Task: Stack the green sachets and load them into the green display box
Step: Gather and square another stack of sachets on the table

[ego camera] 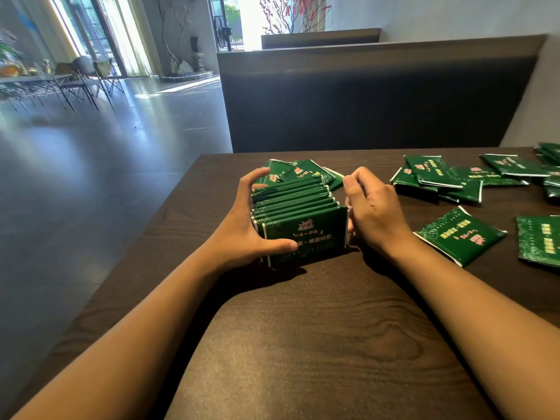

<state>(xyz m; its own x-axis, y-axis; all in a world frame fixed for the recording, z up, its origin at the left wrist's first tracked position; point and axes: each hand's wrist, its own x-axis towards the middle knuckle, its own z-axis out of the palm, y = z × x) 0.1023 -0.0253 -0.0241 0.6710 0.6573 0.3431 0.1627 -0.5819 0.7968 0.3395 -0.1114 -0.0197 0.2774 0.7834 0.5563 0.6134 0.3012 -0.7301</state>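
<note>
A row of several green sachets (298, 207) stands on edge on the dark wooden table (303, 328), faces toward me. My left hand (245, 225) grips the row's left end, thumb across the front sachet and fingers curled over the back. My right hand (372, 213) presses against the row's right end with curled fingers. Behind the row lie a few flat sachets (303, 171). No green display box is in view.
Loose green sachets lie scattered on the table's right side: a pile (439, 177) at the back, one (460, 234) near my right wrist, another (539, 241) at the right edge. A dark bench back (378, 101) stands behind the table. The table's left edge drops to the floor.
</note>
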